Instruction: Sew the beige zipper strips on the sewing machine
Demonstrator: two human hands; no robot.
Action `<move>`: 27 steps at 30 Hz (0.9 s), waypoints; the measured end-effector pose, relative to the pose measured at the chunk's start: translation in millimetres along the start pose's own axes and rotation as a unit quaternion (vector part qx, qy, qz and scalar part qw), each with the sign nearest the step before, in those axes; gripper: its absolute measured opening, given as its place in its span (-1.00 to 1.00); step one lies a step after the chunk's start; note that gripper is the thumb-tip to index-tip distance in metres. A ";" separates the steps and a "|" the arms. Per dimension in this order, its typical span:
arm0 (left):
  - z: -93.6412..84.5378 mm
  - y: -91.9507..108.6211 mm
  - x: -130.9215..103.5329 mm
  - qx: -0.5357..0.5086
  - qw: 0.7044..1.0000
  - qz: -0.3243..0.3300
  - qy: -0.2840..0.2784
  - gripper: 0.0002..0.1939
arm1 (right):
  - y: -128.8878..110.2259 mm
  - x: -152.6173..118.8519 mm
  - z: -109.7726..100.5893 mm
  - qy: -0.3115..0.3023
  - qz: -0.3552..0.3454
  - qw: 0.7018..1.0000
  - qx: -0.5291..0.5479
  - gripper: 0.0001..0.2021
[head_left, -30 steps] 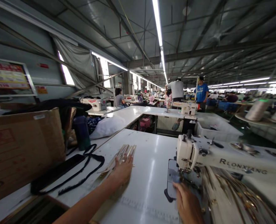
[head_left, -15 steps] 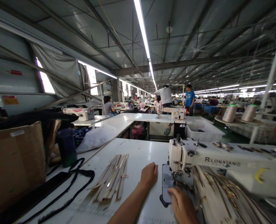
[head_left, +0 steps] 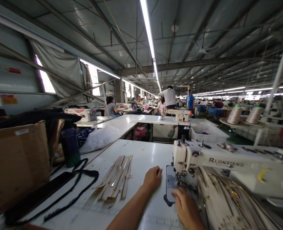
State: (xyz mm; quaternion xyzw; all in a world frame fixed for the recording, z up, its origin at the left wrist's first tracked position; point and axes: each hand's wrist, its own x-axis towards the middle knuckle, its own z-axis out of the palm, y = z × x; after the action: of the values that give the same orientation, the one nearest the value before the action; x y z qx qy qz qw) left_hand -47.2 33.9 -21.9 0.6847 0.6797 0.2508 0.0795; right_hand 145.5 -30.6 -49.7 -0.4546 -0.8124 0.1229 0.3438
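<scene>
My left hand [head_left: 152,177] rests on the white table [head_left: 143,153], left of the sewing machine [head_left: 210,158]. Its fingers are curled in, and anything inside them is hidden. At the metal plate [head_left: 171,180] beside the needle area is my right hand [head_left: 185,204], its thumb and fingers drawn together over the plate's right edge; whatever they hold is too small or hidden to name. Flat beige strips with gold-coloured zipper teeth [head_left: 116,179] lie in a fanned pile left of my left hand. More such strips [head_left: 230,198] are heaped under the machine's arm.
On the left stand a cardboard box [head_left: 17,163] and a dark bottle [head_left: 70,147], with a black strap [head_left: 88,174] beside them. A white plastic bag [head_left: 99,139] lies behind. Thread cones [head_left: 234,115] and a white bin [head_left: 210,135] are at right. People work further back.
The view has shifted slightly. Both hands stay in nearly the same places with fingers curled. In the background, the person in blue has moved slightly left, partly behind a pole.
</scene>
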 end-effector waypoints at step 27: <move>0.2 -3.1 1.6 -0.004 1.000 0.017 -0.009 -0.69 | -2.1 -0.6 -3.2 0.000 0.003 1.000 0.019 -0.65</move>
State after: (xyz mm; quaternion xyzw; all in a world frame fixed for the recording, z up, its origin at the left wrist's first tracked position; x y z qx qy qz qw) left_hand -50.0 35.7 -23.1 0.6976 0.6666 0.2489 0.0840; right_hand 146.4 -32.7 -46.5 -0.4502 -0.8088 0.1391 0.3519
